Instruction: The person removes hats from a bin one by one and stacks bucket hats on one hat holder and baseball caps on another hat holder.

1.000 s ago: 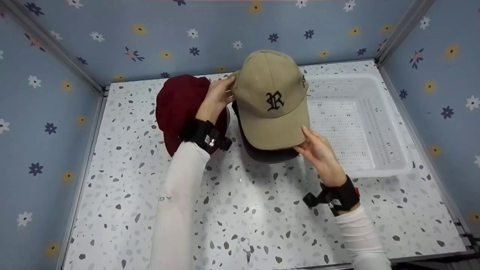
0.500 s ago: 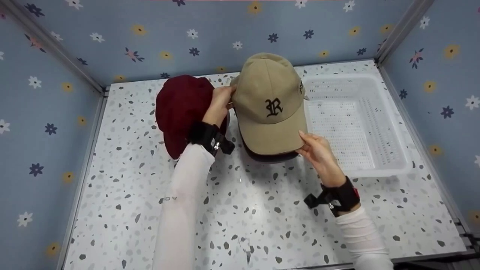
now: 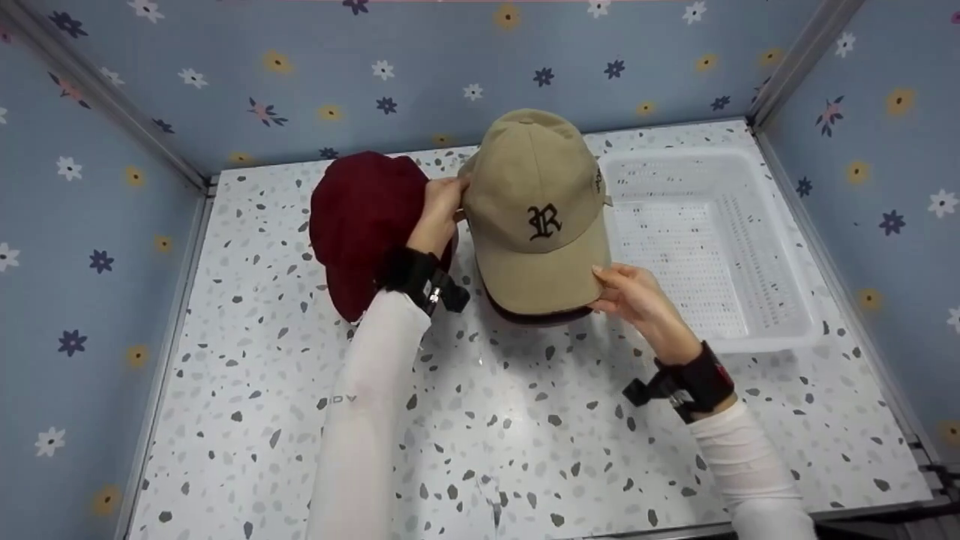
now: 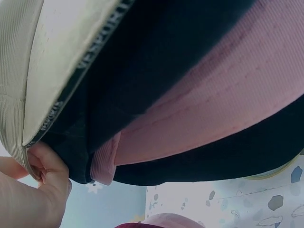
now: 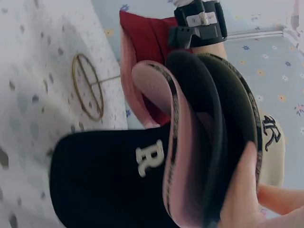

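A beige baseball cap with a dark embroidered letter tops a stack of caps, brim toward me. My left hand pinches its back left edge, as the left wrist view shows up close. My right hand pinches the right side of its brim between thumb and fingers. Under it, in the right wrist view, come a dark cap, a pink cap and a black cap with a white R. A maroon cap lies left of the stack, partly behind my left forearm.
A white perforated plastic basket stands to the right of the stack. A gold ring with a thin rod shows below the caps. Flowered panels enclose the speckled table at the back and sides.
The beige cap has come down and toward me onto the stack, covering more of the dark brims. Both hands have followed it, keeping hold of it.
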The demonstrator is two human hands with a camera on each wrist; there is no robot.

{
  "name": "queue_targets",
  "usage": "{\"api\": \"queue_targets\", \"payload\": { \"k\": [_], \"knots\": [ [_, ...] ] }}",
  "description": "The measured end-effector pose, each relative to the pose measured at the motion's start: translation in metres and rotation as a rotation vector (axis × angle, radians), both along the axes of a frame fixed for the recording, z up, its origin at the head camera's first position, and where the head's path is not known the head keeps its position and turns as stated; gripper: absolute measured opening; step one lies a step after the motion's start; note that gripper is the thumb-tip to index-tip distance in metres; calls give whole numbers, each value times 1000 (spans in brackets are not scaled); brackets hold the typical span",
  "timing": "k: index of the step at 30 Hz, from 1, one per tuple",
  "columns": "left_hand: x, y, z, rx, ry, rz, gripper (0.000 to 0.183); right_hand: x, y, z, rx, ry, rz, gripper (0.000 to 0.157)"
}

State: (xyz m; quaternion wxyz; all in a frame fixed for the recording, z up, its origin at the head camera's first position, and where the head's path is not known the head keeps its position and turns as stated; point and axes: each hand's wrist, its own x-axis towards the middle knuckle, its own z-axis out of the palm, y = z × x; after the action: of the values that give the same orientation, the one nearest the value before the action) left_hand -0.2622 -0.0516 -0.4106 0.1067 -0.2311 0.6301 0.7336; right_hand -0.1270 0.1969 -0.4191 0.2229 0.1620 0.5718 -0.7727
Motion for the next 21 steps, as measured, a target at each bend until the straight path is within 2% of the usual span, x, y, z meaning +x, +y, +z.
{"api": "queue_targets", "payload": {
  "k": [3, 5, 7, 9, 12, 15, 21],
  "knots": [
    [0, 0, 1, 4, -7, 9, 35, -13, 8, 11, 186, 67, 138, 40],
    [0, 1, 1, 10, -10, 19, 35, -25, 14, 21, 339, 126, 197, 51],
    [1, 1, 2, 11, -13, 27, 35, -40, 20, 29, 471, 189, 221, 56],
    [0, 1, 1, 15, -8, 37, 35, -57, 25, 35, 548, 238, 204, 54],
    [0, 2, 0, 25, -2, 48, 33, -80, 28, 40, 557, 273, 164, 47],
    [0, 2, -1, 30, 1, 48, 30, -97, 26, 42, 479, 237, 139, 39],
    [-1, 3, -1, 21, -6, 41, 25, -116, 20, 43, 294, 19, 113, 27]
  ]
}}
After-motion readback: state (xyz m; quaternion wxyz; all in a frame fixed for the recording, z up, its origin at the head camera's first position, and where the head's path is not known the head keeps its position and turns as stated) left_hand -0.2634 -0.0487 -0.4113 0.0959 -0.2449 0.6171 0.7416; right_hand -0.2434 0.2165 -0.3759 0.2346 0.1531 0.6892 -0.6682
